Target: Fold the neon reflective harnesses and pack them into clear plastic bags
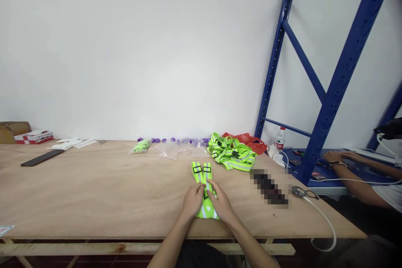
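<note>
On the wooden table right in front of me lies a folded neon-green reflective vest [207, 212] with silver stripes. Two of its straps, each with a black buckle, point away from me. My left hand [192, 202] holds it from the left side, with the fingers bent and the thumb on the strap. From the right, my right hand [221, 203] grips the vest with curled fingers. The part beneath both hands is hidden. Beyond them, to the right, is a loose heap of similar green straps [234, 155].
Clear plastic bags [169, 150], a bagged green vest [141, 146] and small purple items [163, 140] line the back. A red bag [248, 140] lies behind the heap. Blue rack posts [326, 96] rise at right, near another person's hand [334, 158]. A white cable crosses the table's right edge.
</note>
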Action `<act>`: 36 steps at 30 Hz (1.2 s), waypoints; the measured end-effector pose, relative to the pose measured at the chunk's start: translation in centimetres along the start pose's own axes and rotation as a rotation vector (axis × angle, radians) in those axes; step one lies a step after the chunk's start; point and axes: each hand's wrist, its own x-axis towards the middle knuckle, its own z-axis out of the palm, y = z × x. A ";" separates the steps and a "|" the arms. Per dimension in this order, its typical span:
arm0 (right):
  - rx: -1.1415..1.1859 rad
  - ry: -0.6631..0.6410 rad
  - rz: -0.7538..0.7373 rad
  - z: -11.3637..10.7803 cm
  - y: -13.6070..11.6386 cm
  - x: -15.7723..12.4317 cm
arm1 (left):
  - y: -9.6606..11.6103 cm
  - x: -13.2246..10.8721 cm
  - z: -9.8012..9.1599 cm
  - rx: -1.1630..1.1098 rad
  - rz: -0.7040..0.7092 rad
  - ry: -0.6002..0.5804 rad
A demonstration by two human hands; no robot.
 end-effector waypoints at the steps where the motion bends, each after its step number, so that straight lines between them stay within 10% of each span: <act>1: 0.005 -0.016 -0.012 -0.1 -0.2 0.0 | 0.1 -0.1 0.2 0.053 0.001 0.011; 36: -0.329 -0.370 -0.147 -3.6 -2.2 -3.0 | 2.0 -5.6 -3.7 0.563 0.309 -0.256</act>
